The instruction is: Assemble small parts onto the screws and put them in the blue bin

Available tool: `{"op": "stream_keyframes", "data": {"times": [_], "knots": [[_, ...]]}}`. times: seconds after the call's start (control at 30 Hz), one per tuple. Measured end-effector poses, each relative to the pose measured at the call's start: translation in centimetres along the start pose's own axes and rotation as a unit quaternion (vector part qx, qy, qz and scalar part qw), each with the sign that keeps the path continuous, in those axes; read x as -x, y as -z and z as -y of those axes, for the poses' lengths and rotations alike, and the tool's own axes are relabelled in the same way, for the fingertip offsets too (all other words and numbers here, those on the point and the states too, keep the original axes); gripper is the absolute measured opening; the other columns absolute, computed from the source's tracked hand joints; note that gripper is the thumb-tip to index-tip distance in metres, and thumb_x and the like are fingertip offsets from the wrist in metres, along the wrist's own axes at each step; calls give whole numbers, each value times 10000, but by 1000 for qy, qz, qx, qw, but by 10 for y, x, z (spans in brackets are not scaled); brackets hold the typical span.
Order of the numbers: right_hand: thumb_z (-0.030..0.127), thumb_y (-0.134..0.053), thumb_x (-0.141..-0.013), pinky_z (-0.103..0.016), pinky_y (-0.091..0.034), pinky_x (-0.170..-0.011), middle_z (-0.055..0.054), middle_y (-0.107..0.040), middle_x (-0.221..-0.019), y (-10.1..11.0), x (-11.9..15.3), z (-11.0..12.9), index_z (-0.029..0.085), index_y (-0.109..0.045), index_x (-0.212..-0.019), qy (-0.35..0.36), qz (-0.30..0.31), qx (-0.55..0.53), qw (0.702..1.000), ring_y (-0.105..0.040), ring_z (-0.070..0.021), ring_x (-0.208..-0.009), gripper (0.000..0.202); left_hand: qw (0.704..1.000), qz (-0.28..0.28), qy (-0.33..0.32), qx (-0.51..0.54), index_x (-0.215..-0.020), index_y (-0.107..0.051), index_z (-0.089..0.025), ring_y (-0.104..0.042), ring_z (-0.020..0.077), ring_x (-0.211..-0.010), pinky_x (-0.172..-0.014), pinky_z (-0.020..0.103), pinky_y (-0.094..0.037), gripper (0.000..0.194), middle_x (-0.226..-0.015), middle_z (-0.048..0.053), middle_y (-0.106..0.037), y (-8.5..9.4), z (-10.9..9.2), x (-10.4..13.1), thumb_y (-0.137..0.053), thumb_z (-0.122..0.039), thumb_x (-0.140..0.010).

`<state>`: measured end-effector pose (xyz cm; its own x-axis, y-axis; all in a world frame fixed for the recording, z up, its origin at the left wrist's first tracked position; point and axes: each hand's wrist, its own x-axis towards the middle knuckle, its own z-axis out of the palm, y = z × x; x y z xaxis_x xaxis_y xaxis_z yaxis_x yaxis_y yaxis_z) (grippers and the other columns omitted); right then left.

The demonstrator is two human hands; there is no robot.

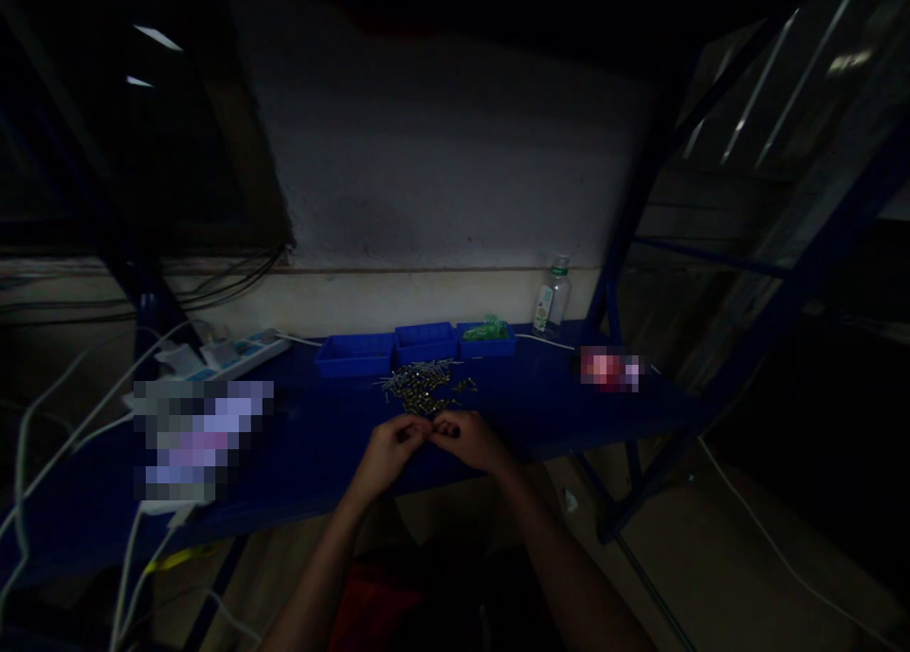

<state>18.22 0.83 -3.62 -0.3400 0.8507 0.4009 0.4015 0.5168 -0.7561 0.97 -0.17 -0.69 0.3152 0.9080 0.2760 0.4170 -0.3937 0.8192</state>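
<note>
My left hand (392,445) and my right hand (469,438) meet over the front part of the blue table (313,443). Fingers on both are closed in a pinch, fingertips almost touching. Whatever they hold is too small and dark to make out. Just beyond the fingertips lies a loose pile of small metal parts (419,387). Thin silvery pieces that look like screws or pins make up its back, and short brass-coloured pieces its front. A few brass-coloured bits (465,385) lie apart at the pile's right.
Behind the pile stand three blue bins: a left one (355,356), a middle one (427,343) and a right one (490,347) holding green material. A clear bottle (555,301) stands back right. A power strip (248,352) with cables and a blurred object (203,439) lie left.
</note>
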Motion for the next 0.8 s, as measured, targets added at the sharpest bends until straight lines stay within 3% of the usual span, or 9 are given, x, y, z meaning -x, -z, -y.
{"op": "stream_keyframes", "data": {"times": [0.17,0.27,0.5,0.8], "knots": [[297,-563,-789,-216,-446,-644,-3,-645,-762,1,0,-1,183,-616,-877,-25,-35,-35,998,-591,-116,-693,154,1000,-5,18,19,-826,-639,-138,-572,160,-690,-630,229,-431,235,-746,30,-650,1,-2,-2,-517,-333,-778],[286,-557,-788,-218,-446,-648,-5,-639,-773,4,0,-1,178,-608,-908,-30,-52,-68,996,-595,-118,-710,169,999,20,23,10,-825,-634,-139,-572,161,-696,-636,227,-423,228,-753,27,-650,0,-1,-3,-509,-324,-781],[260,-542,-799,-211,-433,-643,-1,-647,-792,9,1,5,180,-627,-925,-11,-6,-102,995,-590,-112,-707,172,998,67,3,-7,-789,-627,-133,-555,155,-670,-614,224,-398,243,-731,21,-637,-4,2,-4,-495,-336,-798],[245,-545,-800,-210,-428,-647,-4,-658,-830,9,1,8,187,-646,-927,-13,-7,-101,995,-591,-116,-735,173,997,75,3,-8,-816,-641,-124,-538,154,-665,-612,222,-385,303,-731,19,-636,-3,4,-5,-488,-385,-805]]}}
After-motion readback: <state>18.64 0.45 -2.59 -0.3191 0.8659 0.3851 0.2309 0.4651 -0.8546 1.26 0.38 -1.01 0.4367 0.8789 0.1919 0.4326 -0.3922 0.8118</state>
